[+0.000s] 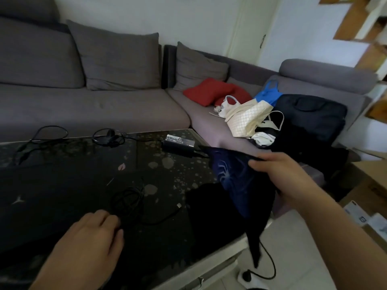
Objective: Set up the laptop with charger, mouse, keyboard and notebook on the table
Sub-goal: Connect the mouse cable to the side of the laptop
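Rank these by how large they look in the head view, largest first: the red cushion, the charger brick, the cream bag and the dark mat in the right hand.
1. Dark mat, though it is nearest the camera
2. Cream bag
3. Red cushion, close to the bag, so this pair is unsure
4. Charger brick

table (146,164) middle open; cable coil (127,201) near front, charger brick (179,144) far edge, mouse pad (236,185) drooping across right side.
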Motion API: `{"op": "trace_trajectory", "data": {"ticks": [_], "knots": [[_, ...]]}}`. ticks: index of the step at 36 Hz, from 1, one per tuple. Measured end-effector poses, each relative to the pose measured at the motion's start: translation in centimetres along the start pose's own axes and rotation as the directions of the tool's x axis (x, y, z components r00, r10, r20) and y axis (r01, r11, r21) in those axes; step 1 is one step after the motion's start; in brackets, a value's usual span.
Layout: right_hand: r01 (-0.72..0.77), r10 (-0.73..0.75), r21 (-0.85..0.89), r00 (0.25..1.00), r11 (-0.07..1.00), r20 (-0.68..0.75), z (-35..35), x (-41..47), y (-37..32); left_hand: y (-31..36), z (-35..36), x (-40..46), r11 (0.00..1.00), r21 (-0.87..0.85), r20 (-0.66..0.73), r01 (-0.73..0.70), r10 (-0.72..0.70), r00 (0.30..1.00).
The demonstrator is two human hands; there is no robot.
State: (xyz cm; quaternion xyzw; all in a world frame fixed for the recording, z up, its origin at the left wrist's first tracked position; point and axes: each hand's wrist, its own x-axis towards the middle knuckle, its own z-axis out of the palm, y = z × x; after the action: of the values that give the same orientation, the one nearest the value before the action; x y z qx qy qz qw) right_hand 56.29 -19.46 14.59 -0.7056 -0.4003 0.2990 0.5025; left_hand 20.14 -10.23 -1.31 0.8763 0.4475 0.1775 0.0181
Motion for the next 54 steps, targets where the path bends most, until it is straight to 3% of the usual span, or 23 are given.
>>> {"op": "trace_trajectory", "data": {"ticks": [2,3,5,7,8,10,12,14,16,18,20,24,27,29,31,33,38,41,44,46,48,49,54], "knots": [[0.008,-0.020,0.142,0.996,0.990,0.088,-0.1,-0.6,-2.0,2.4,-1.8,1.0,0.951,-0.292,0.133,0.097,-0.061,0.989],[0.015,-0.042,0.205,0.991,0.979,0.128,-0.1,-0.9,-2.9,4.0,-2.2,1.6,0.846,-0.475,0.264,0.241,-0.125,0.956],[0.038,-0.088,0.302,0.985,0.953,0.151,-0.2,-1.5,-4.3,7.3,-2.7,2.7,0.393,-0.733,0.553,0.555,-0.132,0.823],[0.055,-0.105,0.368,0.987,0.928,0.118,-0.6,-1.3,-4.6,9.7,-2.4,3.8,-0.096,-0.759,0.649,0.644,-0.023,0.761],[0.054,-0.103,0.392,0.989,0.919,0.104,-0.8,-1.2,-4.4,10.7,-2.4,4.1,-0.283,-0.710,0.655,0.645,0.072,0.752],[0.037,-0.080,0.399,0.993,0.916,0.091,-1.0,-0.8,-3.3,12.5,-2.4,4.7,-0.516,-0.611,0.558,0.600,0.255,0.789],[0.011,-0.038,0.364,0.997,0.931,0.067,-1.1,-0.6,-1.2,13.7,-2.4,5.3,-0.652,-0.584,0.490,0.484,0.193,0.850],[-0.010,0.000,0.295,0.999,0.955,0.034,-1.4,-0.6,1.9,14.0,-1.3,6.1,-0.587,-0.702,0.532,0.403,-0.057,0.845],[0.010,-0.008,0.130,1.000,0.992,-0.011,-2.2,-0.1,6.0,13.8,-0.1,6.6,-0.335,-0.812,0.569,0.478,-0.272,0.776],[-0.008,0.007,-0.043,0.999,0.999,-0.043,-3.0,0.3,9.6,13.9,0.6,6.7,-0.087,-0.789,0.602,0.608,-0.301,0.739],[-0.067,0.057,-0.175,0.996,0.982,-0.062,-3.6,0.6,12.3,14.0,1.2,6.5,0.011,-0.730,0.662,0.684,-0.240,0.710],[-0.152,0.156,-0.431,0.987,0.890,-0.027,-4.1,2.0,15.3,14.1,2.4,6.8,-0.017,-0.704,0.691,0.710,-0.247,0.680],[-0.106,0.108,-0.567,0.994,0.817,-0.031,-4.8,4.6,17.1,13.5,2.9,7.5,-0.173,-0.685,0.724,0.708,-0.277,0.632],[-0.073,0.069,-0.623,0.997,0.778,-0.031,-4.8,6.5,17.0,13.2,3.1,7.8,-0.209,-0.685,0.726,0.697,-0.277,0.630],[-0.020,0.026,-0.672,1.000,0.740,-0.001,-4.3,8.2,15.6,13.0,3.2,8.0,-0.174,-0.718,0.687,0.674,-0.332,0.646],[0.029,0.008,-0.706,0.999,0.707,0.049,-3.5,9.9,14.4,13.0,3.4,8.2,-0.064,-0.743,0.639,0.666,-0.363,0.678],[0.128,-0.020,-0.769,0.989,0.627,0.148,-0.9,13.5,13.1,13.1,3.1,7.7,0.390,-0.704,0.539,0.594,-0.251,0.804],[0.178,-0.073,-0.763,0.983,0.621,0.169,1.3,15.2,12.7,12.2,2.5,7.2,0.570,-0.650,0.559,0.503,-0.090,0.824],[0.254,-0.131,-0.732,0.966,0.633,0.222,4.2,16.2,11.7,10.6,3.0,6.7,0.774,-0.569,0.546,0.276,0.105,0.831],[0.282,-0.157,-0.712,0.958,0.644,0.238,6.4,16.8,11.1,9.2,4.1,6.2,0.893,-0.446,0.441,0.066,0.154,0.884],[0.281,-0.169,-0.709,0.959,0.646,0.226,8.2,17.2,10.9,8.0,5.6,5.9,0.963,-0.245,0.210,-0.109,0.163,0.964],[0.266,-0.166,-0.714,0.964,0.648,0.208,8.9,17.3,10.9,7.5,6.2,5.9,0.980,-0.161,0.133,-0.117,0.139,0.981],[0.105,-0.054,-0.799,0.994,0.593,0.091,10.0,16.8,10.8,6.2,6.4,7.2,0.995,-0.073,0.065,0.071,-0.066,0.996]]}}
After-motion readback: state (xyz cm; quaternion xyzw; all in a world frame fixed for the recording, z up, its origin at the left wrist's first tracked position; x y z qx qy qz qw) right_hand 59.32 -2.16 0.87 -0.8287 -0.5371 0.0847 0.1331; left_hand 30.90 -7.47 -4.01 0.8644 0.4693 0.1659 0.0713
